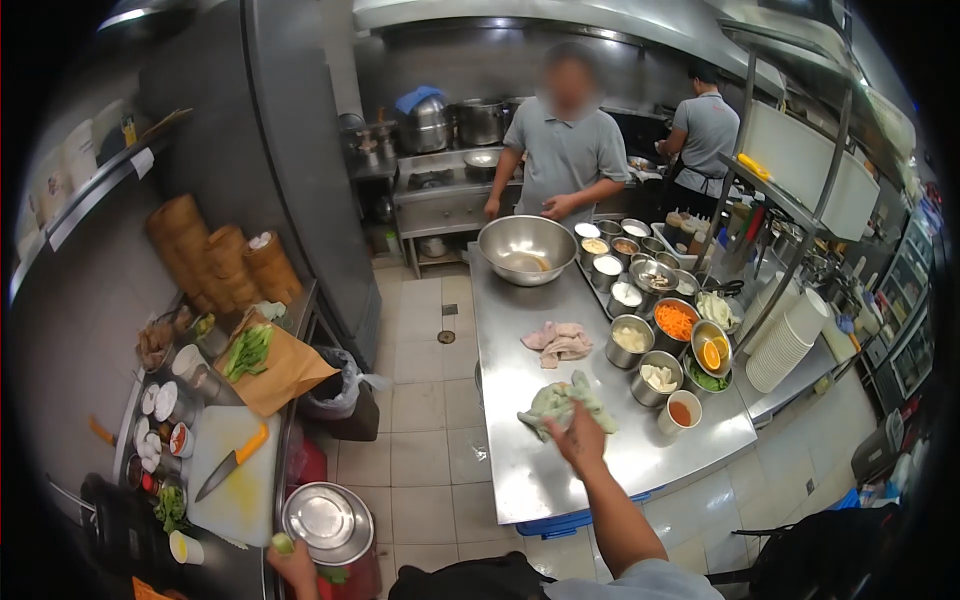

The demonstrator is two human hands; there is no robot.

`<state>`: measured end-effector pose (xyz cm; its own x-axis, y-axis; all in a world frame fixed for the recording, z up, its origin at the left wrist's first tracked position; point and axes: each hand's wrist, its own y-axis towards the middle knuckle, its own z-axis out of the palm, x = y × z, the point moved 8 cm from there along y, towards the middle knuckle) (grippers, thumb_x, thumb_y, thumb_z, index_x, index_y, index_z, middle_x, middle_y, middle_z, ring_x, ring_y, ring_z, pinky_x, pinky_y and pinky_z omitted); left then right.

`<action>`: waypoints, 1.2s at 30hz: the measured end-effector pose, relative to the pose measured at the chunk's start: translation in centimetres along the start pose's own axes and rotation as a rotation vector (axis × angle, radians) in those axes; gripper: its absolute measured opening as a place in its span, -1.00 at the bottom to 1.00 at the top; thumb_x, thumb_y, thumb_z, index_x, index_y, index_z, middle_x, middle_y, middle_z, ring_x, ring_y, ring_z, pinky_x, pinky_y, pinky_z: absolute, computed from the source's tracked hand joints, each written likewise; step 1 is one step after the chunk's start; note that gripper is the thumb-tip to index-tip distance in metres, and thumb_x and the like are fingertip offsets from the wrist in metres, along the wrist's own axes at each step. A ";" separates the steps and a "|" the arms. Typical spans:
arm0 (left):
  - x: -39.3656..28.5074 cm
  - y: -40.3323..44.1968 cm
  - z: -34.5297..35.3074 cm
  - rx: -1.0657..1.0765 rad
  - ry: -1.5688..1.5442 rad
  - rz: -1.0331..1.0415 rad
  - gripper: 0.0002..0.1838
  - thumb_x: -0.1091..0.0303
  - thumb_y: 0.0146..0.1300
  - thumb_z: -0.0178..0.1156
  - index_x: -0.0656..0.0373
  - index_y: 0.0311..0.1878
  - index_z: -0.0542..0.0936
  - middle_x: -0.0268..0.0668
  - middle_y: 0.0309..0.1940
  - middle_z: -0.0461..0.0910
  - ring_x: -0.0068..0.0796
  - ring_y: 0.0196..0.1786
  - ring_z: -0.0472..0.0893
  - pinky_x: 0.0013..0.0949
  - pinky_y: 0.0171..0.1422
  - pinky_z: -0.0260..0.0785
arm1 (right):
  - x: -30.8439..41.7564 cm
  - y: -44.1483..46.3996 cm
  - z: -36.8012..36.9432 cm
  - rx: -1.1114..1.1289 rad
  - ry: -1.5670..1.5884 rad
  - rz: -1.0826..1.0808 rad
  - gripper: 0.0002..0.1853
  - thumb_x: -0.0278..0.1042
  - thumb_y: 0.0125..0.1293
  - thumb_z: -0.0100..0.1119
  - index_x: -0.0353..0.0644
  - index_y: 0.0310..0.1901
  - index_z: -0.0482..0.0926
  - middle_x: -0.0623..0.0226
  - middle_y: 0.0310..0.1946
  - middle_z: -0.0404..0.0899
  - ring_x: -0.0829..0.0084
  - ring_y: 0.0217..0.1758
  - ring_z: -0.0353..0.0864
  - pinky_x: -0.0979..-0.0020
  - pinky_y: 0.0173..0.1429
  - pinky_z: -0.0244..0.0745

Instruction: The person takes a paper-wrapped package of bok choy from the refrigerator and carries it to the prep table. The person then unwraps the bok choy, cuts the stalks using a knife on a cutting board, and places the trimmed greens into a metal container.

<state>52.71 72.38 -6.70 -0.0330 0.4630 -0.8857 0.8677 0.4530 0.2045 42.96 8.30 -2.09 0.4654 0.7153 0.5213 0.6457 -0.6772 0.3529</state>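
Note:
My right hand (578, 440) reaches over the steel table (520, 470) and grips the near edge of a crumpled pale green cloth (560, 400). A pink cloth (558, 343) lies just beyond it. Low at the left, my left hand (295, 572) is closed around a small pale green piece (283, 544) that looks like a cut vegetable. Beside that hand is a round steel bowl (328, 522). To the left, an orange-handled knife (232, 461) rests on a white cutting board (235, 490).
A large steel bowl (527, 250) stands at the table's far end, near a person (568, 140) facing me. Ingredient containers, one with shredded carrot (675, 320), line the right side. Another person (703, 130) works behind. A bin (345, 395) stands left of the floor aisle.

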 end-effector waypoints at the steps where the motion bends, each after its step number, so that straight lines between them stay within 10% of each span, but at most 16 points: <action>1: -2.7 -0.7 -0.3 -0.054 -0.061 0.101 -0.84 0.59 -0.13 0.18 0.29 -0.42 0.44 -0.27 -0.51 0.46 -0.40 -0.47 0.43 -0.24 -0.34 0.31 | 2.1 -1.4 2.3 0.253 0.106 0.047 -0.26 0.16 0.13 0.37 -0.07 0.26 0.41 0.08 -0.27 0.67 0.13 -0.24 0.69 0.21 -0.08 0.57; 6: 2.6 1.2 2.9 0.015 -0.050 0.320 -0.73 0.53 -0.01 0.29 0.30 -0.24 0.44 -0.24 -0.42 0.43 -0.40 -0.38 0.50 -0.30 -0.22 0.42 | 15.1 -17.0 14.6 1.160 0.474 -0.222 -0.11 0.49 0.17 0.11 -0.17 0.27 0.44 0.02 0.01 0.63 0.17 0.13 0.59 0.22 0.27 0.41; 12: -7.2 -1.4 5.1 0.452 0.007 0.438 -0.88 0.37 0.05 0.31 0.21 -0.43 0.61 -0.17 -0.56 0.62 -0.27 -0.47 0.61 -0.21 -0.35 0.42 | 18.9 -23.7 19.8 1.479 0.249 0.010 -0.16 0.45 0.19 0.11 -0.38 0.01 0.57 -0.01 -0.15 0.62 0.20 -0.05 0.59 0.29 0.09 0.45; 16: -6.8 -0.7 8.0 0.659 0.144 0.373 -0.94 0.39 0.06 0.31 0.15 -0.40 0.65 -0.13 -0.47 0.69 -0.14 -0.42 0.68 -0.18 -0.34 0.45 | 16.4 -24.3 24.0 1.052 0.597 0.046 -0.40 0.13 0.22 0.17 -0.46 -0.30 0.63 0.01 -0.34 0.62 0.25 -0.25 0.59 0.22 -0.12 0.48; 18: -1.2 0.3 11.3 0.892 -0.071 -0.029 -0.71 0.47 0.14 0.34 0.27 -0.18 0.42 -0.27 -0.52 0.43 -0.44 -0.52 0.52 -0.30 -0.41 0.47 | 14.5 -24.5 25.3 1.012 0.598 0.193 -0.42 0.09 0.21 0.18 -0.47 -0.28 0.63 -0.02 -0.33 0.62 0.25 -0.23 0.60 0.21 -0.11 0.48; 22: -1.9 -0.2 9.7 0.752 -0.408 -0.692 -0.80 0.30 0.32 0.23 0.18 -0.17 0.44 -0.23 -0.54 0.50 -0.32 -0.55 0.59 -0.07 -0.52 0.57 | 11.5 -23.9 25.1 0.954 0.456 0.259 -0.41 0.06 0.21 0.17 -0.52 -0.20 0.60 -0.15 -0.31 0.62 0.18 -0.21 0.63 0.16 -0.05 0.49; 27: -0.8 -3.9 13.4 1.107 -0.715 -0.851 -0.74 0.27 0.35 0.12 0.18 0.01 0.45 -0.14 -0.44 0.58 -0.14 -0.41 0.64 0.29 -0.10 0.54 | 10.1 -23.7 24.7 0.772 0.456 0.232 -0.46 0.01 0.21 0.12 -0.50 -0.27 0.61 -0.28 -0.28 0.62 -0.10 -0.13 0.66 0.06 -0.02 0.50; 36: -4.6 -8.9 19.7 1.188 -0.572 -0.876 -0.73 0.35 0.38 0.12 0.26 0.07 0.45 -0.16 -0.35 0.56 -0.20 -0.32 0.63 0.06 -0.17 0.61 | 12.7 -21.3 24.5 0.737 0.577 0.156 -0.56 -0.09 0.25 -0.02 -0.38 -0.15 0.57 -0.25 -0.16 0.59 -0.22 -0.01 0.56 0.01 0.08 0.45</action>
<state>54.94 51.24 -12.69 -0.7659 -0.0717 -0.6389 0.5677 -0.5420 -0.6197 49.95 36.04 -22.05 0.3351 0.2969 0.8942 0.9128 -0.3375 -0.2300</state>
